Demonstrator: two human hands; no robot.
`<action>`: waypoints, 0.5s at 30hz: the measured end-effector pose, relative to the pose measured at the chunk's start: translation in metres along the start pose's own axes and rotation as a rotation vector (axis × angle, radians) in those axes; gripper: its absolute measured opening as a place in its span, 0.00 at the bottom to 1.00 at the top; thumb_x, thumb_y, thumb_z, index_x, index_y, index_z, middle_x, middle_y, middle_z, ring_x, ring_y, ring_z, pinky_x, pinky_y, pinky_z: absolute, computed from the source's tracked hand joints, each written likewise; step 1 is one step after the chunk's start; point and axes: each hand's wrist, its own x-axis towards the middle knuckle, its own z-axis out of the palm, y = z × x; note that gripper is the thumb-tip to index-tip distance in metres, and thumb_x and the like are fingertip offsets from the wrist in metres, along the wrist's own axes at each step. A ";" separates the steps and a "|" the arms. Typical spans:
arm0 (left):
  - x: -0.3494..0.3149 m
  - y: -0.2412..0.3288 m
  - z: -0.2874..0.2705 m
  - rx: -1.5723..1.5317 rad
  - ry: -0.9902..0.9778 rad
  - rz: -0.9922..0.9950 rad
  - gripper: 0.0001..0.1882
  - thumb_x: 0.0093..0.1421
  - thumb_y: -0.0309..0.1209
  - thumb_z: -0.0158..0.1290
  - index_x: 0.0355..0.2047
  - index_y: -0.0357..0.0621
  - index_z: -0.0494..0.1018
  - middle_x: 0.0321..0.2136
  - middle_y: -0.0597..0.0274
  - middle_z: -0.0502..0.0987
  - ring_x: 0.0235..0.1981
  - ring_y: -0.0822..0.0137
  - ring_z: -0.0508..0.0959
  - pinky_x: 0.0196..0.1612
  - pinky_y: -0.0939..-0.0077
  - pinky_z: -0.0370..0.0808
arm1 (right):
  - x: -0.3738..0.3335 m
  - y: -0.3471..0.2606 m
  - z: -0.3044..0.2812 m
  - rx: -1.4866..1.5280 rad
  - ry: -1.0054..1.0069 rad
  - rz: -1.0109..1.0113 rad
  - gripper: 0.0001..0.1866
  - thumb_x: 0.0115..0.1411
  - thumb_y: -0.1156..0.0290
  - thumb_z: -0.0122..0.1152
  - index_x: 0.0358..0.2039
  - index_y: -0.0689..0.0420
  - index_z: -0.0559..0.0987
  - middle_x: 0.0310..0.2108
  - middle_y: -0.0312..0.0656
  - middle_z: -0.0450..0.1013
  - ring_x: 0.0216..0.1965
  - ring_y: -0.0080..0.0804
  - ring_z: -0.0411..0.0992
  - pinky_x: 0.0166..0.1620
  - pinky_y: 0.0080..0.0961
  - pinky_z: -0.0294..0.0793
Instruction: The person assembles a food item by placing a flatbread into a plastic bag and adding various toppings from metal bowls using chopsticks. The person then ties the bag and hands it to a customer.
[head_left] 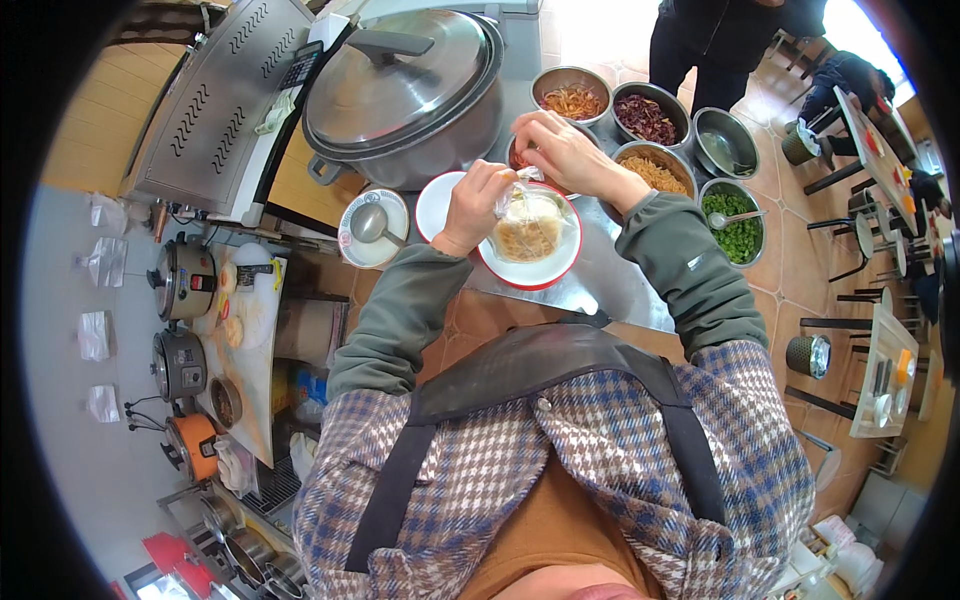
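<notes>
left hand [474, 207] pinches clear bag [524, 225]; contents [529, 238] indistinct

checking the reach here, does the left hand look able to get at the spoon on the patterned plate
Probably yes: the spoon looks uncovered on the patterned plate, left of the left hand, though that hand seems occupied with the clear bag.

– That jacket [640, 455], bottom centre: a check of blue, white and brown, isn't it?
– Yes, with dark green sleeves [680, 245] and a black apron [540, 365].
– And mid-frame?
– A white plate [540, 273] rimmed in red, and cream and tan showing through the clear bag [527, 232].
– I like the upper right: purple shreds [643, 118], yellowish strips [660, 175], bright green bits [735, 238].
– My eye goes lower left, to that vivid orange cooker [185, 437]
</notes>
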 end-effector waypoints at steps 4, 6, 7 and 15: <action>0.003 -0.001 -0.011 0.035 0.015 0.016 0.13 0.49 0.20 0.61 0.36 0.42 0.75 0.33 0.58 0.77 0.34 0.55 0.77 0.35 0.63 0.76 | 0.008 -0.005 0.006 0.122 -0.051 -0.051 0.06 0.60 0.72 0.62 0.37 0.58 0.79 0.36 0.42 0.72 0.39 0.44 0.71 0.44 0.35 0.73; 0.004 -0.001 -0.009 0.063 0.040 0.042 0.10 0.51 0.21 0.61 0.35 0.42 0.76 0.30 0.59 0.76 0.33 0.56 0.77 0.34 0.63 0.75 | 0.005 -0.001 0.003 -0.137 -0.065 -0.135 0.07 0.58 0.72 0.62 0.36 0.57 0.79 0.35 0.41 0.72 0.40 0.40 0.72 0.45 0.33 0.74; 0.002 -0.003 -0.012 0.085 0.045 0.064 0.09 0.51 0.22 0.62 0.34 0.42 0.76 0.29 0.59 0.76 0.32 0.56 0.77 0.34 0.64 0.75 | 0.001 0.001 0.002 -0.157 -0.026 -0.167 0.07 0.57 0.72 0.61 0.36 0.57 0.79 0.35 0.41 0.72 0.40 0.39 0.72 0.46 0.32 0.74; -0.063 0.000 -0.026 -0.292 -0.143 -0.694 0.11 0.64 0.30 0.57 0.25 0.39 0.77 0.28 0.60 0.79 0.33 0.64 0.75 0.37 0.71 0.72 | -0.073 0.005 0.016 -0.219 -0.122 0.097 0.06 0.55 0.71 0.59 0.34 0.55 0.80 0.34 0.39 0.75 0.43 0.39 0.72 0.47 0.33 0.75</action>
